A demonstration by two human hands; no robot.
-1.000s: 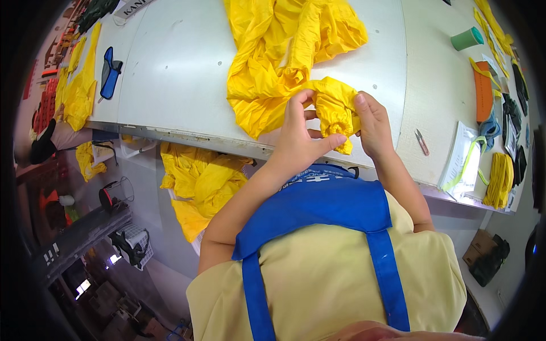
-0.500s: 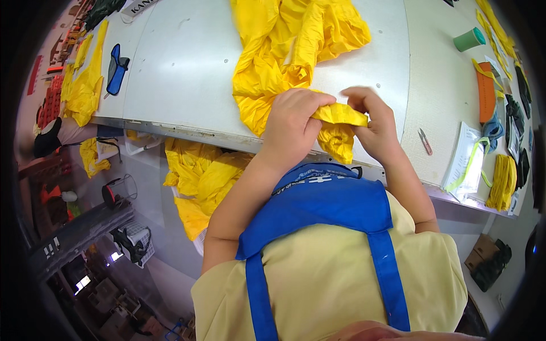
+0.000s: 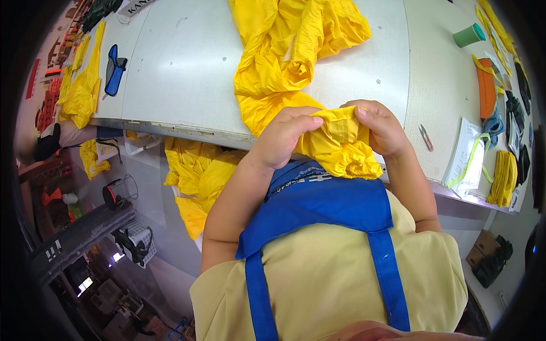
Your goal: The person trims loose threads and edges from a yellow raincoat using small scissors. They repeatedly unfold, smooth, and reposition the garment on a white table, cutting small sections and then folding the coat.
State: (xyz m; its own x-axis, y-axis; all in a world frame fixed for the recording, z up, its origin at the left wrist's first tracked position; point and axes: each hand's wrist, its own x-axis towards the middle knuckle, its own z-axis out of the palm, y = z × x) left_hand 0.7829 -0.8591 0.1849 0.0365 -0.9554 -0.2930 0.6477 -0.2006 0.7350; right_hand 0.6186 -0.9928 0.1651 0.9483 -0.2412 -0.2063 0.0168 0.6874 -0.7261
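Observation:
A crumpled yellow garment [image 3: 270,62] lies along the white table and runs down to its front edge. Its near end, with a gathered, elastic-looking hem, is stretched between my two hands and hangs over my blue apron. My left hand [image 3: 284,133] pinches this end with the thumb on top. On the other side, my right hand [image 3: 384,126] grips the fabric the same way, thumb pressed on its upper edge. The fingers behind the cloth are partly hidden.
Right on the table [image 3: 170,68] lie small thread snips [image 3: 426,138], a green thread spool [image 3: 469,36], papers [image 3: 467,156] and a yellow folded bundle [image 3: 503,179]. A blue-black item [image 3: 115,70] sits left. More yellow fabric [image 3: 199,176] is heaped below the edge. Another person's arm [image 3: 74,132] shows far left.
Both hands have come slightly nearer my body. The fabric end, earlier bunched and folded, is now spread between them with its hem hanging lower, and the right fingers have closed on it.

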